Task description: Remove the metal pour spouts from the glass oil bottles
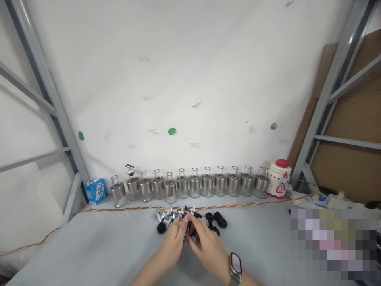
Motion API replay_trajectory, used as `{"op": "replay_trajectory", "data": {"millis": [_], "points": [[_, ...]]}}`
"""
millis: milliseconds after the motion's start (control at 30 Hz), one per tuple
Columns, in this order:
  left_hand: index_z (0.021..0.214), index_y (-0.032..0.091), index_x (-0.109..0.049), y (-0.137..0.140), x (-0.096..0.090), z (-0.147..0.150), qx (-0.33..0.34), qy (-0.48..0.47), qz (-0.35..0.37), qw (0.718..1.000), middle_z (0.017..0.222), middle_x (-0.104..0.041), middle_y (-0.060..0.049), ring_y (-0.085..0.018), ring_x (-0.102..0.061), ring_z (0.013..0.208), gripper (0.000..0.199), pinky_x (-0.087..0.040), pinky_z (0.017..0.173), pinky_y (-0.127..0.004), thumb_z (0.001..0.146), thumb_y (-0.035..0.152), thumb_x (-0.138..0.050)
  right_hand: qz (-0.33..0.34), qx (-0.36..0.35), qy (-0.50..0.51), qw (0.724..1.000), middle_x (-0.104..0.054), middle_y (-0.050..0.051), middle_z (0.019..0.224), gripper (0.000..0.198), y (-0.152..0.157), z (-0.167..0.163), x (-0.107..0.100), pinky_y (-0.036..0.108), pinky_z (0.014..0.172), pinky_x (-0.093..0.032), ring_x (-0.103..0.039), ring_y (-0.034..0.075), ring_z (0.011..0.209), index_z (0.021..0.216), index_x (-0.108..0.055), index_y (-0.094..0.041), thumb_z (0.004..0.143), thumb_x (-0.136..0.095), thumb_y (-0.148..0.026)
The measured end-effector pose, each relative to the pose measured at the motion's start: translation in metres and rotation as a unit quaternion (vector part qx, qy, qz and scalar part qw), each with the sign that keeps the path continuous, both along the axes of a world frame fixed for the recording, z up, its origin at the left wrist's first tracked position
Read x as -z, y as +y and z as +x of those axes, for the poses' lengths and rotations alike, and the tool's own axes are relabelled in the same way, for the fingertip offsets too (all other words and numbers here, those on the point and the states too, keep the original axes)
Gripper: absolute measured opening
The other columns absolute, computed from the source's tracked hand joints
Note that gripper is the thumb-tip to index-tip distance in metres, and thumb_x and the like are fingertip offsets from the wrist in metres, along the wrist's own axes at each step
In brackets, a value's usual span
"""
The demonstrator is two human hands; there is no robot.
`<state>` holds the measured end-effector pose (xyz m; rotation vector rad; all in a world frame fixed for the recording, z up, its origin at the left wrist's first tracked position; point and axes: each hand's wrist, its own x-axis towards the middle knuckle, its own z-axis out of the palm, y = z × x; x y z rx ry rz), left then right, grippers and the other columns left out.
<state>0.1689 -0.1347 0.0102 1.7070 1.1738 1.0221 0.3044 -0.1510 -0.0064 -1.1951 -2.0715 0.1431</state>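
Near the front of a pile of small parts, my left hand and my right hand meet with their fingers closed. Between the fingertips is a small dark pourer part, mostly hidden by the fingers. Silver-and-clear pourer pieces lie just beyond my left hand. Round black caps are heaped beyond and to the right of my right hand. Along the wall stands a row of glass bottles with metal sleeves. One bottle, second from the left, carries a pourer with a black flap.
A blue carton stands at the row's left end, a white jar with a red lid at its right. A twisted red-yellow cord crosses the grey table before the bottles. Metal frame posts flank both sides. A blurred patch covers the right.
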Motion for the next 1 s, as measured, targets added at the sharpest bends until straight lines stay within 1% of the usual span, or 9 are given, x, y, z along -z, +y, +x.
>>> {"op": "replay_trajectory", "data": {"millis": [100,200,300,467,567,700,800,900,1000], "points": [[0.084,0.015,-0.059,-0.001,0.0,0.001,-0.002,-0.005,-0.006,1.0,0.08,-0.054,-0.004,-0.016,-0.048,0.076,0.045,-0.037,0.075,-0.027,0.083,0.05,-0.029,0.014,-0.017,-0.032,0.999,-0.058,0.008,0.1,0.041,0.001,0.0,-0.001,0.029,0.067,-0.05,-0.059,0.018,0.081,0.119,-0.04,-0.02,0.078,-0.045,-0.016],[0.09,0.016,-0.056,-0.001,0.005,0.001,0.01,-0.035,-0.053,0.998,0.075,-0.052,-0.002,-0.013,-0.046,0.065,0.046,-0.038,0.06,-0.024,0.081,0.053,-0.03,0.031,-0.022,-0.058,0.998,-0.059,0.007,0.092,0.028,0.001,0.0,-0.003,0.029,0.063,-0.049,-0.059,0.018,0.074,0.107,-0.048,-0.02,0.08,-0.043,-0.016],[0.093,0.016,-0.053,0.0,0.01,0.001,0.021,-0.074,-0.107,0.991,0.067,-0.047,0.002,-0.01,-0.04,0.054,0.051,-0.034,0.048,-0.022,0.079,0.058,-0.03,0.04,-0.014,-0.036,0.998,-0.059,0.006,0.09,0.023,0.003,0.001,-0.005,0.027,0.063,-0.048,-0.059,0.017,0.074,0.105,-0.048,-0.02,0.082,-0.042,-0.018],[0.087,0.013,-0.055,0.0,0.004,0.003,0.066,-0.084,-0.114,0.988,0.065,-0.049,0.002,-0.009,-0.043,0.053,0.053,-0.033,0.048,-0.022,0.078,0.059,-0.03,0.05,0.021,-0.007,0.999,-0.06,0.004,0.082,0.017,0.007,0.004,-0.005,0.024,0.059,-0.046,-0.059,0.015,0.069,0.098,-0.049,-0.02,0.085,-0.039,-0.024],[0.089,0.013,-0.056,0.0,-0.001,0.004,0.084,-0.08,-0.109,0.987,0.064,-0.05,0.002,-0.01,-0.045,0.053,0.05,-0.034,0.048,-0.022,0.079,0.056,-0.031,0.064,0.036,-0.023,0.997,-0.06,0.004,0.081,0.017,0.01,0.005,-0.003,0.023,0.055,-0.044,-0.059,0.015,0.066,0.095,-0.05,-0.02,0.086,-0.037,-0.024],[0.091,0.014,-0.056,0.003,0.001,0.004,0.1,-0.084,-0.115,0.985,0.061,-0.051,0.002,-0.011,-0.047,0.053,0.051,-0.033,0.047,-0.022,0.077,0.058,-0.035,0.086,0.051,-0.051,0.994,-0.061,0.004,0.08,0.02,0.013,0.009,-0.001,0.024,0.056,-0.043,-0.06,0.015,0.066,0.094,-0.051,-0.019,0.088,-0.033,-0.024],[0.086,0.013,-0.058,0.006,0.002,0.002,0.11,-0.076,-0.129,0.983,0.058,-0.052,0.002,-0.011,-0.048,0.052,0.052,-0.034,0.048,-0.022,0.074,0.06,-0.037,0.093,0.068,-0.071,0.991,-0.061,0.004,0.077,0.023,0.015,0.01,-0.001,0.024,0.054,-0.041,-0.06,0.015,0.063,0.09,-0.053,-0.019,0.089,-0.03,-0.024],[0.084,0.014,-0.057,0.006,0.003,0.002,0.101,-0.066,-0.149,0.981,0.062,-0.056,0.001,-0.012,-0.051,0.053,0.052,-0.035,0.049,-0.023,0.073,0.061,-0.038,0.099,0.08,-0.089,0.988,-0.061,0.004,0.075,0.026,0.016,0.01,-0.001,0.024,0.053,-0.04,-0.059,0.015,0.061,0.087,-0.054,-0.019,0.089,-0.028,-0.023],[0.084,0.015,-0.056,0.005,0.006,0.003,0.082,-0.057,-0.169,0.981,0.057,-0.057,0.001,-0.012,-0.051,0.048,0.053,-0.034,0.047,-0.023,0.074,0.062,-0.035,0.117,0.09,-0.094,0.985,-0.061,0.004,0.072,0.03,0.016,0.009,-0.002,0.024,0.052,-0.04,-0.059,0.015,0.06,0.085,-0.055,-0.018,0.09,-0.025,-0.023]]}}
